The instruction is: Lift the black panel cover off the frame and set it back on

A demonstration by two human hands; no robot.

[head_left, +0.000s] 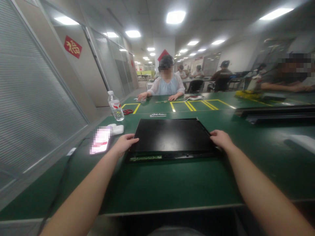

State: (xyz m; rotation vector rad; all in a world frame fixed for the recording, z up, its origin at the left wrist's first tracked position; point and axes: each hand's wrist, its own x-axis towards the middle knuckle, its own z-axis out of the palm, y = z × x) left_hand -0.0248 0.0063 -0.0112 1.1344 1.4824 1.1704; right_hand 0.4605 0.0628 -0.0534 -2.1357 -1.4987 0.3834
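A flat black display panel [172,136] lies in front of me, its dark surface facing up and reflecting the ceiling light. Along its near edge runs a narrow green circuit strip [146,158]. My left hand [125,143] grips the panel's left edge, thumb on top and the other fingers mostly hidden at the side. On the opposite side, my right hand [221,139] holds the right edge, thumb and fingers closed around it. Whether the panel rests fully on the table or is slightly raised, I cannot tell.
The green table [172,186] bears a phone [101,139], white case [116,129], water bottle [115,106] and red-handled scissors [128,111] at left. Long black panels [278,114] and a white object [302,142] lie right. A person [168,82] sits opposite; yellow tape [192,105] marks the far side.
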